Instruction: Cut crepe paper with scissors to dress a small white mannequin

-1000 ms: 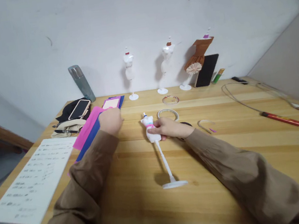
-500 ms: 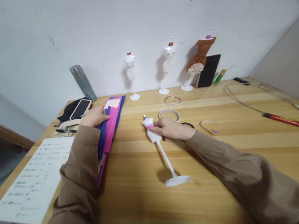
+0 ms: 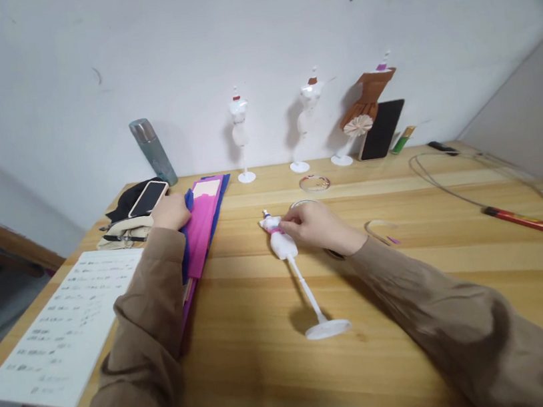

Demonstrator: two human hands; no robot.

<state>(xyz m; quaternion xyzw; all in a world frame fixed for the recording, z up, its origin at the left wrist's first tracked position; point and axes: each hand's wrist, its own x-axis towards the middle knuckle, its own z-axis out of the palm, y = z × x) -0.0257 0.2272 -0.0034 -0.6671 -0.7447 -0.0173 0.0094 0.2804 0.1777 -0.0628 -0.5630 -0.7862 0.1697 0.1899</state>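
Note:
My right hand (image 3: 319,224) is closed on the torso of a small white mannequin (image 3: 285,249), fingertips at the pink band round its waist. The mannequin tilts, its round base nearer to me and its neck with a blue band pointing away. At the left, my left hand (image 3: 172,212) is closed on the edge of a blue sheet (image 3: 189,200), its fingertips partly hidden. Under and beside that hand lies a stack of coloured sheets, with a pink sheet (image 3: 203,223) on top and a cream piece (image 3: 207,187) at its far end.
Along the wall stand a bare mannequin (image 3: 240,134), another one (image 3: 310,100) and one in a brown dress (image 3: 369,99). A flask (image 3: 156,155), a phone (image 3: 148,198) and a written sheet (image 3: 61,327) are left. Rings, such as a patterned one (image 3: 314,183), and a red-handled corded tool (image 3: 524,220) lie right.
My left hand has shifted slightly left and curled more over the blue sheet, whose end has moved with it. My right hand's fingers have risen a little on the mannequin's torso.

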